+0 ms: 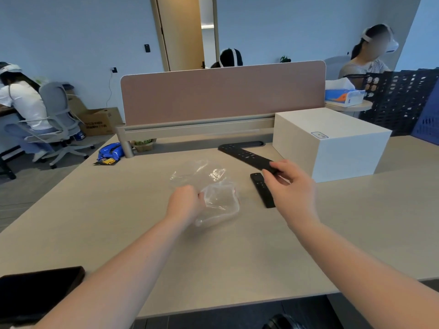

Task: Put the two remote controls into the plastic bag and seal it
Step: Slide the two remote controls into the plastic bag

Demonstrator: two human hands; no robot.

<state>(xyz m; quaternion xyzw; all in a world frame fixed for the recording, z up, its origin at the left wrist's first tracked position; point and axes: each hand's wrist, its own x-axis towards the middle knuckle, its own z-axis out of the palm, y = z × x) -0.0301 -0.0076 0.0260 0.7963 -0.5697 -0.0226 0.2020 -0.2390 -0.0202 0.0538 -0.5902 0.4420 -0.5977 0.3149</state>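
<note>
Pinching the near end of the long remote point(247, 157) with your right hand point(292, 186), you are lifting it; the short remote point(262, 189) is lying just beneath that hand. Your left hand point(186, 201) is gripping the plastic bag point(219, 200) on the desk point(118, 210).

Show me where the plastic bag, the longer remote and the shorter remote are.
plastic bag point(219, 200), head view, crumpled clear middle.
longer remote point(244, 156), head view, button face mid-length.
shorter remote point(260, 186), head view, upper button area.
</note>
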